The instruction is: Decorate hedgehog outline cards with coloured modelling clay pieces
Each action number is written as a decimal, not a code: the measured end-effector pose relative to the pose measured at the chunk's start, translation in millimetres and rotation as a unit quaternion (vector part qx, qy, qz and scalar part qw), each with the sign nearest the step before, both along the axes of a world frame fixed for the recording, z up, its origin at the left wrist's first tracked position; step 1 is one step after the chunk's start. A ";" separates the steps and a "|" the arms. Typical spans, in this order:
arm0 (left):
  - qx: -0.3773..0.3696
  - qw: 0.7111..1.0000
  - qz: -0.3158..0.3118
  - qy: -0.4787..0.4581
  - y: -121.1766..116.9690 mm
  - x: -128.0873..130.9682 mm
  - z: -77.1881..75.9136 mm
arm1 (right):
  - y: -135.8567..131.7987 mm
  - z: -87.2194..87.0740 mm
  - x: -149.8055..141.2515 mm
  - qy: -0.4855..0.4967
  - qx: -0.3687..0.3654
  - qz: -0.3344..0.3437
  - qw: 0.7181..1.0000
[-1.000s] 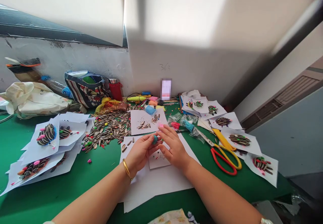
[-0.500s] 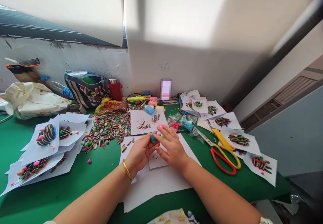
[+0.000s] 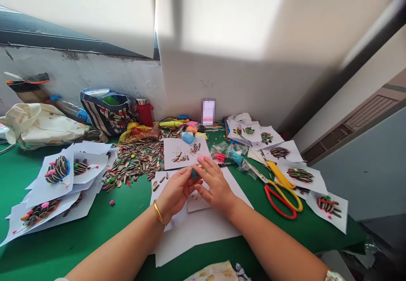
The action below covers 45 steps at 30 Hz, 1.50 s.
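Observation:
My left hand [image 3: 175, 190], with a gold bangle on the wrist, and my right hand [image 3: 214, 182] meet over a small white card [image 3: 197, 203] on white paper sheets [image 3: 190, 230]. Between the fingertips of both hands sits a small blue-green lump of clay [image 3: 194, 173]. Both hands pinch it, fingers curled. The card shows a few small coloured dots, mostly hidden by my hands. Another sheet with sunflower seeds stuck on it [image 3: 184, 152] lies just beyond my fingers.
A heap of striped sunflower seeds [image 3: 136, 160] lies left of the sheets. Finished seed-and-clay pictures are stacked at left [image 3: 58, 171] and spread at right [image 3: 301, 175]. Red and yellow scissors [image 3: 281, 192], clay packets [image 3: 228, 156], a striped bag [image 3: 108, 112] and a red flask [image 3: 145, 112] lie on the green table.
Both hands shifted slightly while working the blue-green clay between the fingertips; the left fingers closed more over it. Nothing else has moved.

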State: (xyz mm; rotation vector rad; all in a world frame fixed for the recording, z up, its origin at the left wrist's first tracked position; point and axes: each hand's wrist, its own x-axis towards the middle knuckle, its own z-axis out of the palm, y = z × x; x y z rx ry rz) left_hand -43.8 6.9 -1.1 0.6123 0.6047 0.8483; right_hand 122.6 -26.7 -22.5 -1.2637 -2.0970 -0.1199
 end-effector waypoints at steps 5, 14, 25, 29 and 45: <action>0.001 0.999 0.045 -0.007 3.0 -2.0 0.3 | -0.1 1.1 3.6 0.044 -0.007 -0.003 0.999; 0.005 0.999 0.041 0.011 2.3 -0.4 0.4 | 0.8 -1.4 3.1 0.031 -0.015 0.004 0.999; -0.022 1.000 0.010 -0.012 1.6 0.0 2.7 | 1.3 -0.1 4.9 0.022 -0.021 0.000 1.000; -0.008 1.000 0.010 0.008 3.4 -0.6 -3.0 | 0.2 1.3 3.2 0.007 -0.018 0.002 1.000; -0.024 0.998 0.064 0.018 4.3 2.7 -8.0 | -2.0 -2.0 -2.3 -0.048 -0.003 0.023 0.999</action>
